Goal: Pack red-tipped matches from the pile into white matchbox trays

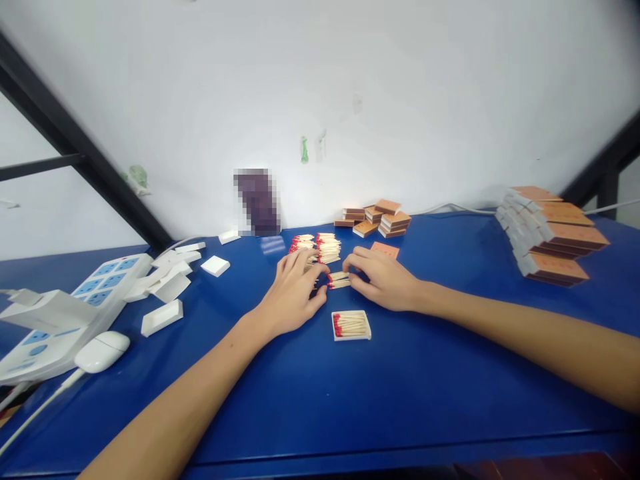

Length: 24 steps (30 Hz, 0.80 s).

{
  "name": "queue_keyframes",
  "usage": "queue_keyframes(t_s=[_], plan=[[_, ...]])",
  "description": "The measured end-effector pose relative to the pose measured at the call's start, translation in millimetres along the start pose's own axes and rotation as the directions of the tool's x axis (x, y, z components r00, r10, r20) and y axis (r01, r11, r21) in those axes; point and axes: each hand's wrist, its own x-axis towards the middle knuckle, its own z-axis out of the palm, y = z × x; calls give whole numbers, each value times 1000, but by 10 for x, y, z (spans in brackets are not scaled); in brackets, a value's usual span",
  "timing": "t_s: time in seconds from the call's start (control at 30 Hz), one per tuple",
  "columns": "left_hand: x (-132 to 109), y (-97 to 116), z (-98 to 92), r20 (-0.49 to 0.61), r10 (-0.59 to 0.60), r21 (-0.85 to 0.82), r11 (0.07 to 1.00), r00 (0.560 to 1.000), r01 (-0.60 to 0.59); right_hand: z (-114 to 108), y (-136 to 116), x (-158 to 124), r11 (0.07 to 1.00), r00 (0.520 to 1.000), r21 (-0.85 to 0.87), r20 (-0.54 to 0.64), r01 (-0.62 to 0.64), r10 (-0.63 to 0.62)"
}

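A small bunch of matches (339, 280) lies between my two hands, red heads to the left. My right hand (383, 279) has its thumb and forefinger closed on the plain ends of these sticks. At the head side, my left hand (293, 292) is curved, with thumb and forefinger apart close to the red tips. Its other fingers partly cover more matches behind it. Two larger heaps, a left match pile (303, 243) and a right match pile (329, 248), lie just beyond. Nearer me sits a white matchbox tray (369, 333) with matches inside.
An orange matchbox cover (385, 250) lies behind my right hand. Stacked matchboxes (393, 220) stand by the wall, with a bigger stack (565, 233) far right. Empty white trays (163, 318), a power strip (107, 280) and a white earbud case (103, 351) are left.
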Motion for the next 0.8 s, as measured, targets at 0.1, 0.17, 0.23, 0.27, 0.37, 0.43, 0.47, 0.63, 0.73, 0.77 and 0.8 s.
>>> queue_keyframes(t_s=[0.1, 0.17, 0.23, 0.27, 0.37, 0.43, 0.47, 0.63, 0.73, 0.77, 0.8], plan=[[-3, -1, 5, -6, -14, 11, 1000, 1000, 14, -10, -6, -6, 1000, 1000, 6, -4, 15, -15], [-4, -1, 9, -4, -24, 19, 1000, 1000, 24, -15, -8, -14, 999, 999, 9, -7, 49, -49], [-6, -3, 13, 2, -27, 25, 999, 1000, 27, -16, -7, -24, 995, 995, 6, -9, 97, -97], [-7, -4, 14, 4, -27, 29, 999, 1000, 27, -15, -5, -28, 993, 993, 5, -11, 119, -119], [-11, -10, 19, 5, -20, 39, 999, 1000, 20, -4, 9, -35, 989, 989, 5, -18, 145, -144], [-12, -13, 21, 5, -15, 44, 999, 1000, 15, 4, 19, -35, 989, 989, 8, -11, 146, -146], [-12, -15, 22, 6, -14, 45, 999, 1000, 14, 7, 23, -34, 989, 989, 10, -3, 147, -147], [-6, -18, 22, 4, -12, 45, 999, 1000, 12, 0, 18, -28, 990, 990, 17, 31, 137, -137], [-9, -19, 20, 1, -10, 41, 999, 1000, 10, -20, -3, -23, 992, 990, 12, 56, 129, -130], [-11, -20, 20, 1, -11, 39, 999, 1000, 11, -27, -9, -21, 992, 990, 10, 65, 127, -127], [-12, -20, 20, 2, -13, 37, 999, 1000, 13, -33, -15, -20, 992, 989, 8, 72, 125, -126]])
